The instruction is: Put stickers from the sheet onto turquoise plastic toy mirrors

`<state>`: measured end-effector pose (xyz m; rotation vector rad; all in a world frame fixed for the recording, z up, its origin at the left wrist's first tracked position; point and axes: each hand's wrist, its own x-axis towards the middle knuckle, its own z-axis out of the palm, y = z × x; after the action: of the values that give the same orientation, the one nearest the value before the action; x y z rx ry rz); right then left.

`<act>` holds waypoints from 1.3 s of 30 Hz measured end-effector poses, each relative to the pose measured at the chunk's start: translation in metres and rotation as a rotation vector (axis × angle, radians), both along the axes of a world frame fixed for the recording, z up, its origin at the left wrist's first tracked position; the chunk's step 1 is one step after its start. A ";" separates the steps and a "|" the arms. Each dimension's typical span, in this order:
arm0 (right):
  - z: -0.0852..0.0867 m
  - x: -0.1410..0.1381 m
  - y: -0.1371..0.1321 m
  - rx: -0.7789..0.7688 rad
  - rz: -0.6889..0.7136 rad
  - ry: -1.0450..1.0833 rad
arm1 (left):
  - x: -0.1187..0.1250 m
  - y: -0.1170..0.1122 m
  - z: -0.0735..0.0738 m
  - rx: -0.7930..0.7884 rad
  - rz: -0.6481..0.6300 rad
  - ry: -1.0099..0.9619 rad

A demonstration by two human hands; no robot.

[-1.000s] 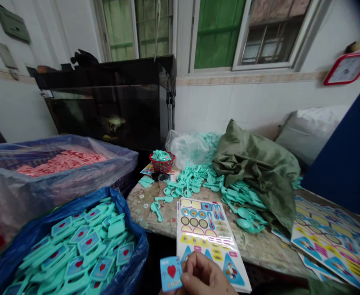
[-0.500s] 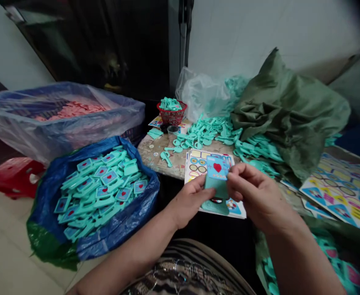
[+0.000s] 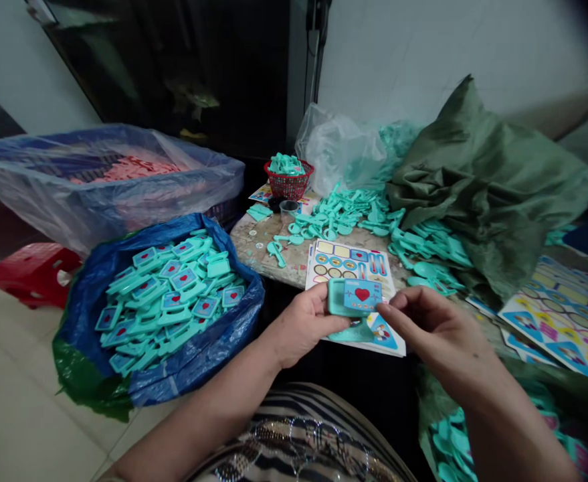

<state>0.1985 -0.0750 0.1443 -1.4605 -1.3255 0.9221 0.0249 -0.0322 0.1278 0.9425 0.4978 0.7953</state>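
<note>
Left hand (image 3: 304,327) is clamped on a teal plastic tag (image 3: 337,298), with a heart card (image 3: 362,295) lying on its face, above a sticker sheet (image 3: 346,268) at the near edge of the desk (image 3: 258,244). Right hand (image 3: 437,328) stands apart from the left, its fingers (image 3: 399,299) open, their tips just beside the card's right edge; contact cannot be confirmed. A second teal piece (image 3: 354,333) shows below the tag, over the sheet. Near left, a blue bag (image 3: 223,348) on the floor (image 3: 23,408) holds more heart tags (image 3: 173,294). Far left, a plastic-lined crate (image 3: 37,187) holds pink pieces (image 3: 133,169). Far on the desk sit a red basket (image 3: 288,187) and loose teal parts (image 3: 338,214), with a green sack (image 3: 489,181) to the right. More sticker sheets (image 3: 559,321) lie far right.
</note>
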 end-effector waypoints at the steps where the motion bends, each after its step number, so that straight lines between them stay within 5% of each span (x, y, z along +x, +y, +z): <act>1: -0.001 -0.001 -0.001 0.005 0.002 -0.008 | 0.000 -0.001 -0.001 -0.001 0.002 0.000; 13: -0.012 -0.009 0.002 -0.017 0.056 -0.057 | -0.007 0.000 -0.003 -0.042 -0.034 0.032; 39: -0.006 -0.018 0.011 -0.033 0.117 -0.086 | -0.018 0.003 0.008 -0.003 -0.010 0.003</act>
<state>0.1808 -0.0645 0.1378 -1.4742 -1.4781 0.9699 0.0069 -0.0296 0.1355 0.9428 0.4964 0.7839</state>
